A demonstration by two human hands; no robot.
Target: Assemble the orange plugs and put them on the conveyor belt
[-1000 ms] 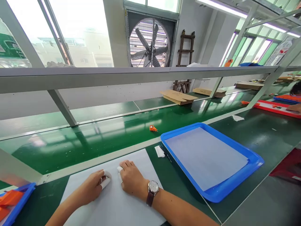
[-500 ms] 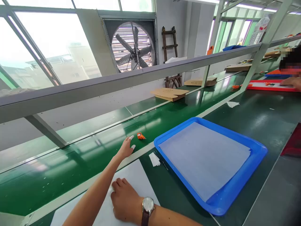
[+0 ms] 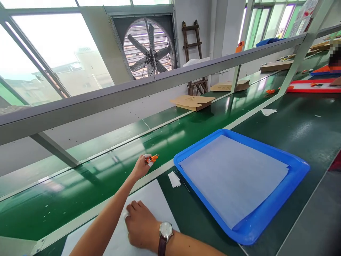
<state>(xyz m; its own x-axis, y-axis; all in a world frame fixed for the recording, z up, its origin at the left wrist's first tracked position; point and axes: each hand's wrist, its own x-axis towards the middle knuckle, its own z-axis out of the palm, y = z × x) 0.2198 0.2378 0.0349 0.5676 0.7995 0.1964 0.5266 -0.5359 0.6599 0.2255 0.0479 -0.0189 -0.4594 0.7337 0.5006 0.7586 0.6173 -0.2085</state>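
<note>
My left hand (image 3: 141, 166) reaches out over the green belt, with white coverings on its thumb and a fingertip. Between them it pinches a small orange piece (image 3: 153, 159) with a dark and whitish part. My right hand (image 3: 141, 224), a watch on its wrist, lies curled on a white sheet (image 3: 153, 193) near me. Its fingers are folded under, and anything inside is hidden. A white covering shows at its left edge. To the right of both hands is a blue tray (image 3: 269, 222) lined with white paper (image 3: 231, 177). A small white scrap (image 3: 174, 179) lies beside the tray.
A pale rail (image 3: 154, 83) runs across above the belt, held by slanted posts. Cardboard pieces (image 3: 193, 102) lie beyond the belt. At the far right, part of another person shows by a red tray (image 3: 311, 90). A fan (image 3: 151, 57) is set in the wall.
My left thumb and finger have closed on the orange piece, which lay on the belt before. My right hand has stayed nearly in place. The view has shifted slightly.
</note>
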